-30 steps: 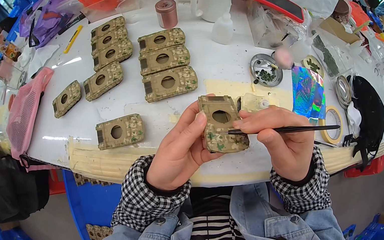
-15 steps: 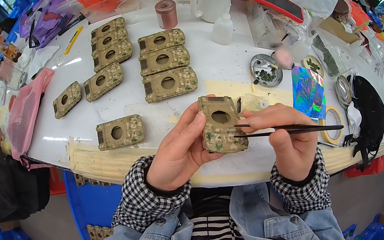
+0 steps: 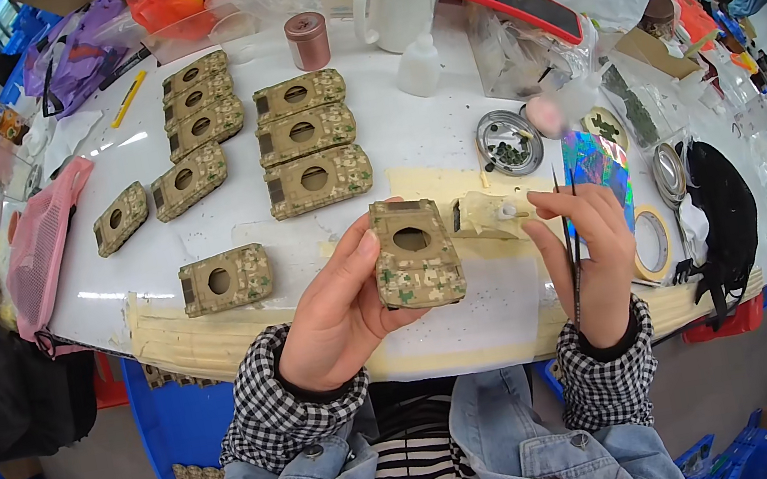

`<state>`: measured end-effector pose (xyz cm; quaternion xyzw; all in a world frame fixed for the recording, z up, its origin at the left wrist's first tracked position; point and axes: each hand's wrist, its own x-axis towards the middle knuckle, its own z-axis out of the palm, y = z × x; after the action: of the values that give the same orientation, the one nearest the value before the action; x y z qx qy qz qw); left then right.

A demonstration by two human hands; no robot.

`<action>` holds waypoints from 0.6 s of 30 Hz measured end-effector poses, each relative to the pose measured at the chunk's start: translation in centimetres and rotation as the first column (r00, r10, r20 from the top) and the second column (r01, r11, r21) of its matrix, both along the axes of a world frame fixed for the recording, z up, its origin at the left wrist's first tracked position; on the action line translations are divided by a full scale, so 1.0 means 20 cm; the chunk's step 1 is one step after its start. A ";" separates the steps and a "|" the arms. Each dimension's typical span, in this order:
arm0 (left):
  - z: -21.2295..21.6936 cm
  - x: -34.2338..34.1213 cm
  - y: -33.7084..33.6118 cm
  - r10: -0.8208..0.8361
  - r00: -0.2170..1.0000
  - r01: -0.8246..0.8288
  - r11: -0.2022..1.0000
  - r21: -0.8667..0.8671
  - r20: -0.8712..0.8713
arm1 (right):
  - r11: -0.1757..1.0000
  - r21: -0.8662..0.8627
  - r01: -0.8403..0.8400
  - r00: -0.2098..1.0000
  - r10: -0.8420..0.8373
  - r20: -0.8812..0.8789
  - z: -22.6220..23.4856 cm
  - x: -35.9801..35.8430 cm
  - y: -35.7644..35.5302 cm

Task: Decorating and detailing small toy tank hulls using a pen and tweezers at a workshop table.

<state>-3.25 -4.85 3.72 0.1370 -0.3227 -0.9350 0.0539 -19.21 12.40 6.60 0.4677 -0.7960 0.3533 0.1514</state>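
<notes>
My left hand (image 3: 331,335) holds a camouflage toy tank hull (image 3: 419,272) by its side, its top with the round hole tilted up toward me. In my right hand (image 3: 603,248) are black tweezers (image 3: 576,258), held upright against the palm with the points up. The thumb and index finger of that hand are spread beside a white nozzle (image 3: 507,211) on a beige, tape-coloured block (image 3: 476,216); contact I cannot make out. Another camouflage hull (image 3: 249,282) lies on the table left of my left hand. More hulls (image 3: 318,181) stand in rows farther back.
A round metal dish (image 3: 511,143) with small dark green pieces lies beyond my right hand. Near it are a shiny holographic sheet (image 3: 599,165) and a tape roll (image 3: 651,243). A white mug (image 3: 401,8), a pink canister (image 3: 308,44) and a red-cased phone (image 3: 517,4) stand or lie at the back.
The tweezers have left the hull and swung from sideways to upright in my right hand. Its thumb and index finger have opened toward the white nozzle. The left hand still holds the hull.
</notes>
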 end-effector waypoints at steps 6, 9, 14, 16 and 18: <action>0.00 -0.01 0.00 -0.016 1.000 0.016 1.000 0.002 0.001 | 0.999 -0.031 -0.021 0.999 0.020 -0.026 -0.05 -0.01 -0.02; 0.00 0.00 -0.01 -0.028 1.000 0.028 1.000 -0.006 0.004 | 0.997 -0.074 -0.014 0.996 0.008 -0.083 -0.01 0.00 -0.01; 0.00 0.00 0.00 -0.017 1.000 0.017 1.000 -0.020 0.004 | 0.951 -0.282 -0.124 0.987 0.148 0.063 0.09 0.11 0.00; 0.00 0.00 -0.01 -0.048 0.999 0.048 0.998 -0.030 0.000 | 0.909 -0.348 -0.228 0.932 0.307 0.191 0.09 0.15 -0.02; 0.01 0.00 0.00 -0.032 0.999 0.032 0.999 -0.041 0.006 | 0.889 -0.340 -0.307 0.894 0.392 0.217 0.07 0.14 -0.07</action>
<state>-3.33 -4.82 3.96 0.1334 -0.3441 -0.9285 0.0408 -16.40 11.06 8.08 0.5217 -0.6485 0.5529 0.0394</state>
